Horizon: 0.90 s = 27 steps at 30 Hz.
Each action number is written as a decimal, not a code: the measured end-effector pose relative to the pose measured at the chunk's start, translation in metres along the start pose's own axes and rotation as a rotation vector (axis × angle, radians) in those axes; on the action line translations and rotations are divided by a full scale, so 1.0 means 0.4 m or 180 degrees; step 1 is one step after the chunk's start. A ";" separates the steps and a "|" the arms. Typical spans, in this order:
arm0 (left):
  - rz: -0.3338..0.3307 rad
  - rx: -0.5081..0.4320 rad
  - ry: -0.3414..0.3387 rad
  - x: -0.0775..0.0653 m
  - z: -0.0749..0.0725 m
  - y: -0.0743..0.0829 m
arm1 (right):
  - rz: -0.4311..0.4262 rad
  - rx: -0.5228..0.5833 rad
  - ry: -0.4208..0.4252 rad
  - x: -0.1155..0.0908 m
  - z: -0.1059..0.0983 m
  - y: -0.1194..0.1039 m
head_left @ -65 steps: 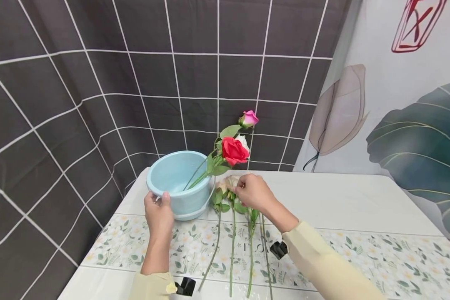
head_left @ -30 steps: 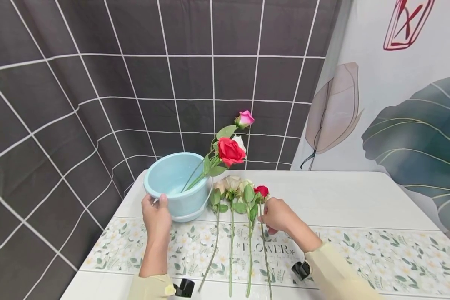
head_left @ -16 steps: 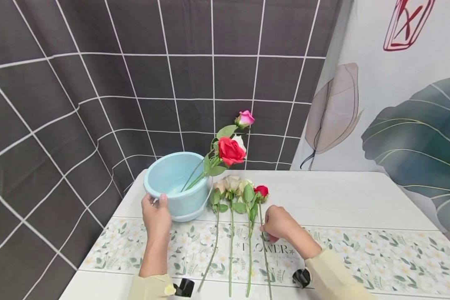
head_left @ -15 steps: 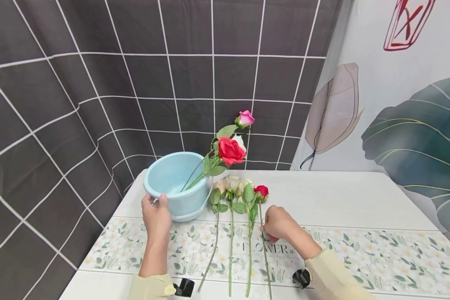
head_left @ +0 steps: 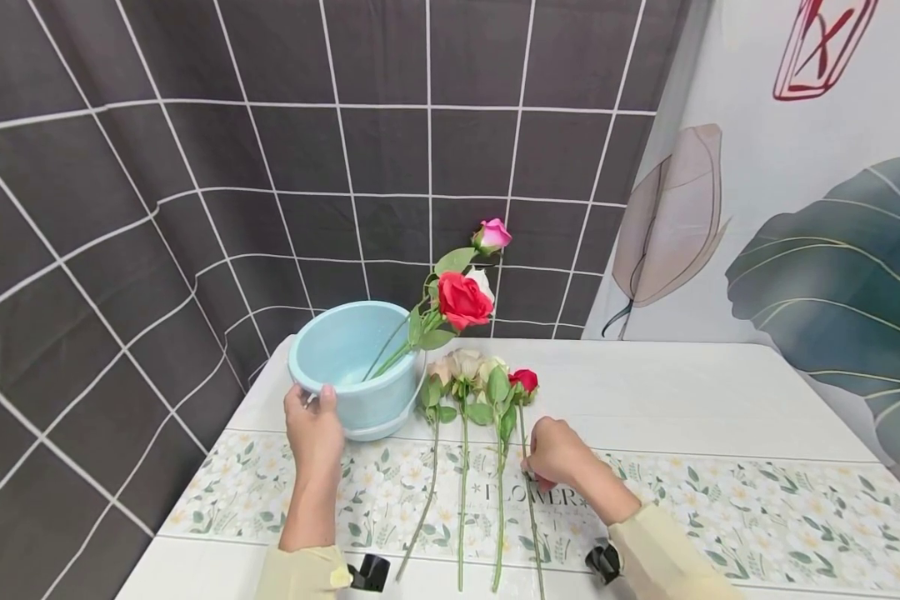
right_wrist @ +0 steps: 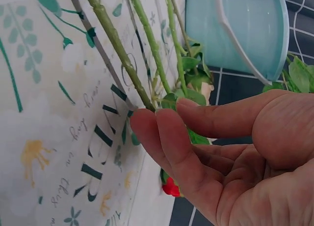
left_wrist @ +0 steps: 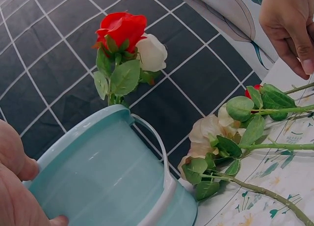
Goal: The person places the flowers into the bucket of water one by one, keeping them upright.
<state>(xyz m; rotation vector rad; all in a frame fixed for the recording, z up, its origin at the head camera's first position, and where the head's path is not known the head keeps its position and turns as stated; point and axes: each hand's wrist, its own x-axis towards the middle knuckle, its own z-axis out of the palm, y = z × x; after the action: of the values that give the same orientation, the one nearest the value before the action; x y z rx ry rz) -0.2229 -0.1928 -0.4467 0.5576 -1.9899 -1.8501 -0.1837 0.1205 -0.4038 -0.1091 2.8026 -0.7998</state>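
My left hand (head_left: 313, 427) grips the near left rim of a light blue bucket (head_left: 378, 404), thumb outside the wall. Leaning out over its right side are a red rose (head_left: 463, 300), a white rose (left_wrist: 152, 52) and a pink rose (head_left: 492, 234). To the right, several long-stemmed roses lie side by side, with pale heads (head_left: 465, 365) on the left ones. The rightmost is another red rose (head_left: 523, 381). My right hand (head_left: 558, 454) has thumb and fingertips at its stem (right_wrist: 120, 51), pinching it below the head; the stem still lies along the table.
The white table (head_left: 667, 392) carries a floral band with printed lettering (head_left: 532, 497). A dark gridded curtain (head_left: 390, 150) hangs close behind the bucket and along the left side. A pale leaf-printed curtain (head_left: 765, 333) hangs at the right. The bucket has a white handle (left_wrist: 167, 186).
My right hand has moved from over the flower heads down and right to the rightmost stem, uncovering that red rose's head. My left hand has stayed at the bucket's rim.
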 end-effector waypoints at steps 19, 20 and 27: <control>0.0019 0.0167 0.0113 0.063 0.007 -0.075 | -0.0104 -0.0123 0.0098 -0.004 0.039 0.007; 0.0015 0.0253 0.0181 0.074 0.010 -0.090 | -0.0091 -0.0127 0.0103 -0.006 0.040 0.007; 0.0094 0.0283 0.0279 0.095 0.016 -0.122 | -0.0030 -0.0183 0.0218 -0.011 0.050 0.008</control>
<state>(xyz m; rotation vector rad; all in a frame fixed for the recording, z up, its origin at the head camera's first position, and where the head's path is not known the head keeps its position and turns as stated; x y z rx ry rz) -0.2568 -0.2099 -0.4960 0.6206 -2.0193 -1.6970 -0.1746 0.1136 -0.4213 -0.1062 2.8924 -0.7388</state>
